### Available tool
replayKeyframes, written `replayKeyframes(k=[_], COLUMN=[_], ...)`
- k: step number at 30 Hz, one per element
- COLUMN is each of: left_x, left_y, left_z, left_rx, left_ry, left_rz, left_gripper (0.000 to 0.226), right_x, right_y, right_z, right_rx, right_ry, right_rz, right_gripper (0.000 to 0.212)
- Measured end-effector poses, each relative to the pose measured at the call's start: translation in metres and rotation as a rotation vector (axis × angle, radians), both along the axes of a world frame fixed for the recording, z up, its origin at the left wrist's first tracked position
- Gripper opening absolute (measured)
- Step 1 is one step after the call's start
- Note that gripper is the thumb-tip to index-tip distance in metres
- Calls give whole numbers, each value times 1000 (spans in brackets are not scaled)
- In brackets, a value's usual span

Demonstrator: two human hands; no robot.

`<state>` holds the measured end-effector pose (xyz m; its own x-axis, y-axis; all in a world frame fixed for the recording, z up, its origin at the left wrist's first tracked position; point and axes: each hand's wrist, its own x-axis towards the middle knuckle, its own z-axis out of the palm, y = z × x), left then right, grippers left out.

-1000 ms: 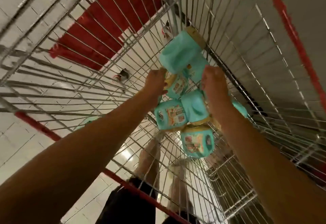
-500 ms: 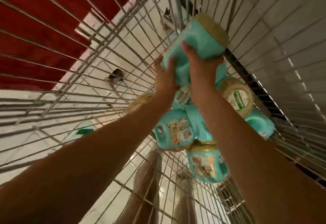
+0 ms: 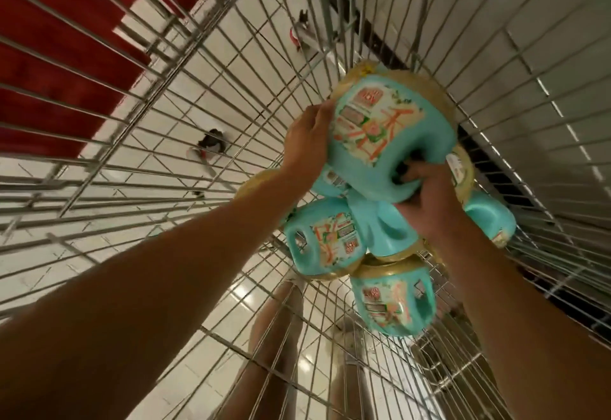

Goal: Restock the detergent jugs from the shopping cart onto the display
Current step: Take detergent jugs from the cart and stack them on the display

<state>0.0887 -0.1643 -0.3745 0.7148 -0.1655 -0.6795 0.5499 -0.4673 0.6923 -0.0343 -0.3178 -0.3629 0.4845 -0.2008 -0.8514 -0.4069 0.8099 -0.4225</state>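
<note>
Held detergent jug (image 3: 380, 131), long axis up-frame, gold end farthest.

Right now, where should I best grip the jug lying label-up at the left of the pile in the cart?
Probably take the label-up jug by its handle loop, coming from the left and above: the opening faces up uncovered, while another jug overlaps its right edge.
</note>
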Motion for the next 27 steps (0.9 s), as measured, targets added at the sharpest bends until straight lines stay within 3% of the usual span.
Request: replayKeyframes(k=[8, 10, 12, 14, 16, 20, 27], left_x=[-11, -28, -47, -69, -92, -142, -233], left_y=[2, 6, 11, 15, 15, 12, -2], left_z=[60, 86, 117, 151, 183, 247, 358], left_rx=[-215, -301, -364, -395, -410, -467, -476], left_ry=[425, 474, 490, 514, 493, 435, 318], left_rz=[-17, -42, -52, 3, 73, 67, -26], left_gripper=[72, 62, 59, 79, 91, 66, 79], right_x=[-69, -83, -98, -109, -122, -159, -247], right_y=[6, 4, 1, 0, -3, -5, -6], right_z=[52, 78, 106, 136, 169, 240, 360], right_rx=[105, 108, 110, 87, 67, -79, -281], right_ry=[-13, -22, -53, -86, -121, -121, -126], right_rz=[102, 93, 76, 51, 63, 82, 22], right_gripper=[47, 54, 47, 30, 45, 73, 72])
